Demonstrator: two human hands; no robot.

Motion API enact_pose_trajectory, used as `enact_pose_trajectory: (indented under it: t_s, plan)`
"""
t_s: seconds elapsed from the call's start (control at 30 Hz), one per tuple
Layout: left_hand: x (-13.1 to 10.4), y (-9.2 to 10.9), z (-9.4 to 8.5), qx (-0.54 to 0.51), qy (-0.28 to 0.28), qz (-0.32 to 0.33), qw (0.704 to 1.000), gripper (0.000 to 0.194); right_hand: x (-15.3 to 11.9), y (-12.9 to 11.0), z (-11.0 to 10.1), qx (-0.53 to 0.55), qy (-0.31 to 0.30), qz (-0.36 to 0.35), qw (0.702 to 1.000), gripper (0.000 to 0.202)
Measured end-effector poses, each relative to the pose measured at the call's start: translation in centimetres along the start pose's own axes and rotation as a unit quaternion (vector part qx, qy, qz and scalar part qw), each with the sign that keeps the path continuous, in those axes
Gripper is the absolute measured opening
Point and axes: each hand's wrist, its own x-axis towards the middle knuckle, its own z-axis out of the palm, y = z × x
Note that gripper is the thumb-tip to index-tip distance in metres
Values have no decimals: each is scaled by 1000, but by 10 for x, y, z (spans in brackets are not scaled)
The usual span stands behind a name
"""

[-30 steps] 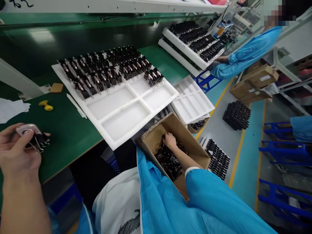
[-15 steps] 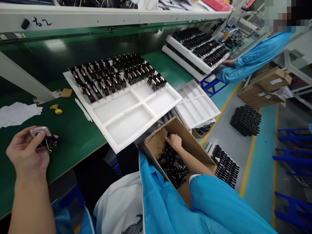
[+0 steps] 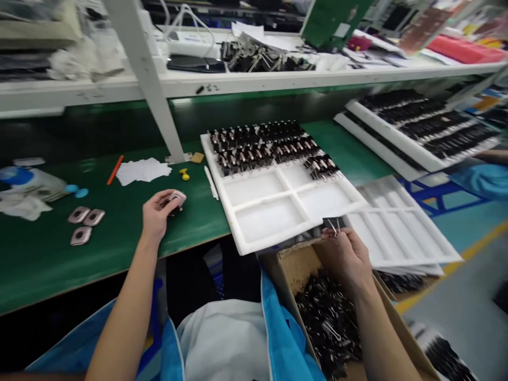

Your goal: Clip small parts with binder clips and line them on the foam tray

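Note:
My left hand [image 3: 155,214] is closed on a pinkish watch case [image 3: 178,197] above the green table; a black part shows under the case, partly hidden by my fingers. My right hand [image 3: 353,251] pinches a black binder clip [image 3: 332,224] with silver wire handles, just above the cardboard box [image 3: 291,259]. Loose binder clips [image 3: 329,317] fill the bottom of that box. Between my hands lies a white foam tray [image 3: 241,241], its far compartments packed with rows of clipped watch cases [image 3: 257,153].
Three watch cases [image 3: 81,235] lie on the green table [image 3: 119,264] at left. Nearby are white paper [image 3: 143,171], a red stick [image 3: 115,169] and a yellow knob [image 3: 184,174]. White trays [image 3: 391,227] lean at right, below stacked full trays [image 3: 397,129]. Someone's blue sleeve [image 3: 482,180] shows at far right.
My right hand has come up out of the box with a binder clip. My left hand still holds the watch case. The view has swung left, showing more table and shelf.

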Motion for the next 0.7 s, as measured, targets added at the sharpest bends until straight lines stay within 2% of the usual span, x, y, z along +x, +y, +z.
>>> enact_pose_trajectory:
  t_s: [0.07, 0.13, 0.2, 0.3, 0.37, 0.43, 0.5, 0.7]
  plan:
    - [-2, -1, -2, 16, -11, 2, 1000, 47, 12, -41, 39, 108, -87, 11, 990, 29]
    - [-4, -1, -4, 22, -27, 6, 999, 46, 22, -81, 89, 192, -188, 13, 963, 34]
    - [-6, 0, -5, 27, -44, 12, 999, 43, 32, -114, 143, 233, -281, 10, 931, 35]
    - [-9, 2, -6, 33, -58, 18, 998, 40, 44, -149, 213, 203, -418, -6, 885, 38]
    - [-10, 3, -7, 31, -64, 18, 997, 38, 50, -161, 245, 145, -497, -33, 855, 41]
    - [-10, 4, -7, 24, -70, 17, 997, 37, 52, -165, 265, 105, -527, -67, 841, 42]
    - [-11, 4, -8, 13, -76, 15, 997, 38, 53, -162, 276, 88, -515, -102, 847, 44]
    - [-11, 2, -11, -10, -106, 3, 994, 39, 52, -145, 278, 36, -488, -168, 856, 54]
